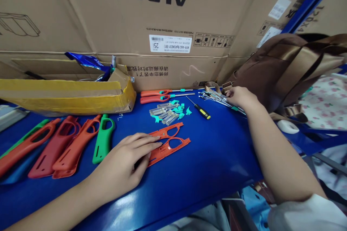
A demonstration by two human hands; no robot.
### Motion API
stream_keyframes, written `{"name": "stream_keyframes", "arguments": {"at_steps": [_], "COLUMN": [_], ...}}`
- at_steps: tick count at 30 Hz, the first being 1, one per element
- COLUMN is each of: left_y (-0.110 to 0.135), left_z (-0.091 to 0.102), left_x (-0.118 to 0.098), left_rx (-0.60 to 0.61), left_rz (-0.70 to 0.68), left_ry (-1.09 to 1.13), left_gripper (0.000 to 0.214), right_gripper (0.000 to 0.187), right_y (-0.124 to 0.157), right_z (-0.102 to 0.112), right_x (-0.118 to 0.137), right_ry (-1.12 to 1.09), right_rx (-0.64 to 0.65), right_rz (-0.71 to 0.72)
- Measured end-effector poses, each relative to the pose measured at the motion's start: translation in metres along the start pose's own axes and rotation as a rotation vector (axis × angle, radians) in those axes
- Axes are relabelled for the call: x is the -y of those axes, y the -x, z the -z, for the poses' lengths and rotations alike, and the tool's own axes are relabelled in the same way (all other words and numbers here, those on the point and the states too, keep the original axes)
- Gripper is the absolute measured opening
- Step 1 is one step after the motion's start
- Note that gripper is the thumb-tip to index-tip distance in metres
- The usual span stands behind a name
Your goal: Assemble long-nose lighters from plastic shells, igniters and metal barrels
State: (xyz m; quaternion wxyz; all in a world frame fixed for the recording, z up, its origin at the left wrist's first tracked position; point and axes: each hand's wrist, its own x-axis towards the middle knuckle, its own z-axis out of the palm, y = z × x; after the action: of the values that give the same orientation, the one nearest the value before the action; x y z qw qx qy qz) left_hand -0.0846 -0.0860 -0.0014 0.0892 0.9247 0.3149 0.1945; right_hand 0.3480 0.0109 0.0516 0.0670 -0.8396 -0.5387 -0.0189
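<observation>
**lurker:** what are the grips on right now?

**me:** I'm running this from far off, so only the head view to go on. Left grip point(132, 155) lies over 2 orange shell halves point(159, 155) on the desk point(222, 148), fingertips on the plastic, thumb lower down. Can't tell if it's pinching or just resting. Right grip point(242, 97) has its fingers curled at a bunch of metal rods point(219, 98) with thin wires point(206, 95). Fingertips are hidden, so can't tell whether it's clamped on any.

**lurker:** so what worries you?

**me:** Mostly the right side. The wires look tangled, so pulling 1 rod could drag several or bend a lead. There's a buckle point(227, 85) just beside the fingers too, easy snag. On the left, leaning too hard might skid the halves on that shiny blue surface or flex their thin loops.

**lurker:** anything further out?

**me:** Yeah, the screwdriver point(202, 112) lies between the rods and the clear tubes point(168, 116), so a low sweep leftward could knock it or scatter the teal clips point(179, 109), which look light and loose. The 2 red-orange lighters point(151, 99) behind could get nudged. And if the bag point(260, 65) sagged more, it'd crowd the rods.
</observation>
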Motion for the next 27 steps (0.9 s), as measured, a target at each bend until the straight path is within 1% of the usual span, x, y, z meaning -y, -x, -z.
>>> {"name": "stream_keyframes", "arguments": {"at_steps": [2,4,6,8,10,11,12,13,15,17,20,23,25,27], "left_y": [0.0,0.0,0.0,-0.001,0.0,0.0,0.0,0.0,0.0,-0.001,-0.001,-0.001,0.0,0.0], "left_z": [0.0,0.0,0.0,-0.001,-0.003,-0.003,-0.004,-0.005,-0.006,-0.006,-0.004,-0.002,-0.002,-0.001], "left_x": [0.0,0.0,-0.001,-0.002,-0.002,-0.002,-0.001,-0.001,0.0,0.001,0.002,0.001,0.0,-0.001], "left_rx": [0.011,0.013,0.001,-0.01,-0.015,-0.012,-0.009,-0.009,-0.013,-0.026,-0.03,-0.03,-0.038,-0.051], "left_rz": [0.008,0.021,0.038,0.049,0.031,0.014,-0.004,-0.017,-0.022,-0.007,0.001,0.008,0.015,0.026], "left_ry": [0.003,0.0,-0.01,-0.02,-0.03,-0.035,-0.041,-0.046,-0.054,-0.058,-0.067,-0.086,-0.092,-0.087], "left_gripper": [0.041,0.039,0.037,0.037,0.04,0.041,0.042,0.042,0.041,0.04,0.04,0.038,0.037,0.034], "right_gripper": [0.017,0.013,0.01,0.012,0.014,0.011,0.009,0.008,0.008,0.007,0.006,0.007,0.006,0.005], "right_y": [0.003,0.006,0.01,0.015,0.022,0.026,0.032,0.038,0.053,0.068,0.087,0.095,0.097,0.098], "right_z": [0.001,0.004,0.007,0.01,0.011,0.01,0.009,0.007,0.002,-0.004,-0.012,-0.018,-0.019,-0.019], "right_x": [0.003,0.005,0.009,0.017,0.029,0.036,0.043,0.051,0.066,0.078,0.089,0.093,0.094,0.094], "right_ry": [-0.002,-0.021,-0.061,-0.112,-0.17,-0.22,-0.369,-0.413,-0.437,-0.425,-0.392,-0.402,-0.411,-0.425], "right_rx": [-0.028,-0.085,-0.181,-0.303,-0.426,-0.487,-0.578,-0.572,-0.513,-0.367,-0.195,-0.054,-0.01,0.003], "right_rz": [-0.017,-0.013,0.026,0.098,0.205,0.299,0.52,0.64,0.792,1.022,1.219,1.287,1.275,1.245]}}
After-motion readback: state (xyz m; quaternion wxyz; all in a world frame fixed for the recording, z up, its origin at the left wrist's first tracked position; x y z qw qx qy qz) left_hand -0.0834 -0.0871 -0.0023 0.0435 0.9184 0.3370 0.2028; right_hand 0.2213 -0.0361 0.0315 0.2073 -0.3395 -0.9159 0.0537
